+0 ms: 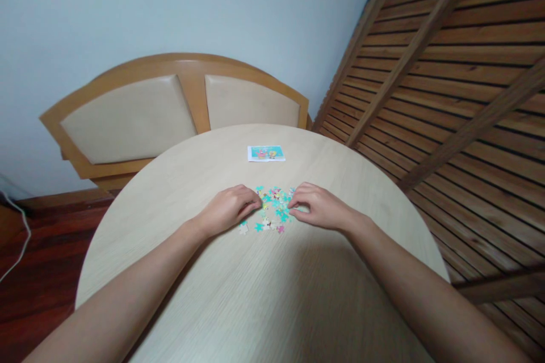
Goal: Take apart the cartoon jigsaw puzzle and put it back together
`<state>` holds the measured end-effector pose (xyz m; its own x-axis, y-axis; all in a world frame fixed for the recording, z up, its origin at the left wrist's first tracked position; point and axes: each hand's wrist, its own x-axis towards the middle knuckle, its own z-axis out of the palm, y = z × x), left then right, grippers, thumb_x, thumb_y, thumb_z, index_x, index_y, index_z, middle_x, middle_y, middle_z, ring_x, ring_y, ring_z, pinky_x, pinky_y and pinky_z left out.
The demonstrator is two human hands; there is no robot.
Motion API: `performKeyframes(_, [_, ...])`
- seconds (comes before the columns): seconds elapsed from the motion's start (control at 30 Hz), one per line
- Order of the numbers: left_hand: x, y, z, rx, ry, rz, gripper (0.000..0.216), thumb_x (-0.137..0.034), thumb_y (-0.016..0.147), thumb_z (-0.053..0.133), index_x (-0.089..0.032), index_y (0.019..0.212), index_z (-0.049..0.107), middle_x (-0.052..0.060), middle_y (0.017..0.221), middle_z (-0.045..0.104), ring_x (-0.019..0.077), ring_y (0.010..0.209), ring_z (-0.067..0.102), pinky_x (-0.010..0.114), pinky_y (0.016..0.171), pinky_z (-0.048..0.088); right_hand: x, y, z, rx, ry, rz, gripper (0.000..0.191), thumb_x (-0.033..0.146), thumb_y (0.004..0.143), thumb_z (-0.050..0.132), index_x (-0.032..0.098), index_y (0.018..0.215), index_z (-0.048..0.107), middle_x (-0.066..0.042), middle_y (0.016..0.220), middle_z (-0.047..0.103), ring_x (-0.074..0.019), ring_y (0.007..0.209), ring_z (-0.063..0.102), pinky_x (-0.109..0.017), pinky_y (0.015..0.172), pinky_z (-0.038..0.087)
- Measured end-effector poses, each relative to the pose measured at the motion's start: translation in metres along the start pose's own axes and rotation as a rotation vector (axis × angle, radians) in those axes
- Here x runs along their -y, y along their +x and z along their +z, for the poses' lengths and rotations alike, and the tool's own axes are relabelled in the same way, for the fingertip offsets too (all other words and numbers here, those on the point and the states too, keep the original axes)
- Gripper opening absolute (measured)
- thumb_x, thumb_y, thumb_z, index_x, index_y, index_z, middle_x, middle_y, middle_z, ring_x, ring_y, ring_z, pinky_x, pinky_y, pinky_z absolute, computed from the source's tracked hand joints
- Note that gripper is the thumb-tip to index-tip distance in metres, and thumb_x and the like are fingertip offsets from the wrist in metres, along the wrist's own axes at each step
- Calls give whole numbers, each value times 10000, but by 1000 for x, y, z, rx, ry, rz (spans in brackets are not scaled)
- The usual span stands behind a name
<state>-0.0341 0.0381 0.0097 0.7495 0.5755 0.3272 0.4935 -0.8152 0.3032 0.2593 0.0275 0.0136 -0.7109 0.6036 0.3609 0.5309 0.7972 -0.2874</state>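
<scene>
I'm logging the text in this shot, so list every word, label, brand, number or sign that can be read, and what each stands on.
Readable text: none.
Card: a picture shows; any lettering along its top is too small and blurred to read.
Puzzle pieces: coloured patches show, but any print is too small to make out.

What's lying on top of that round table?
On the round table lie scattered puzzle pieces and, beyond them, a picture card. The left hand and right hand flank the pieces; anything beneath the hands or overlapping pieces is covered and cannot be seen.
</scene>
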Motion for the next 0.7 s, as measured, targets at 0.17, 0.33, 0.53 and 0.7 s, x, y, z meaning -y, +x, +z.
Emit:
performKeyframes(0.17, [-1,-1,2,-9,-159,-28,220,-314,1045,494,-200,996,676,60,1014,730,198,967,652,329,899,500,13,6,9,-16,12,-99,141,324,907,714,190,941,745,-64,862,715,-215,862,646,-355,833,496])
performKeyframes(0.33, [-3,1,2,-29,-302,-114,219,-322,1020,525,-189,995,698,55,988,741,182,899,668,306,841,506,15,8,15,4,24,-148,177,361,906,730,191,941,764,-65,885,730,-207,854,652,-361,843,494])
performKeyframes(0.53, [1,1,4,-69,-272,-217,200,-301,993,556,-195,1013,725,52,984,755,184,875,678,302,811,510,13,7,18,-13,36,-166,159,359,892,747,204,891,778,-58,866,713,-196,835,647,-356,839,490])
performKeyframes(0.7, [3,0,6,15,-152,-78,136,-273,976,609,-212,978,730,39,959,754,191,908,662,306,851,494,14,8,16,-34,28,-158,113,244,934,665,192,871,743,-57,852,713,-196,832,645,-356,843,492])
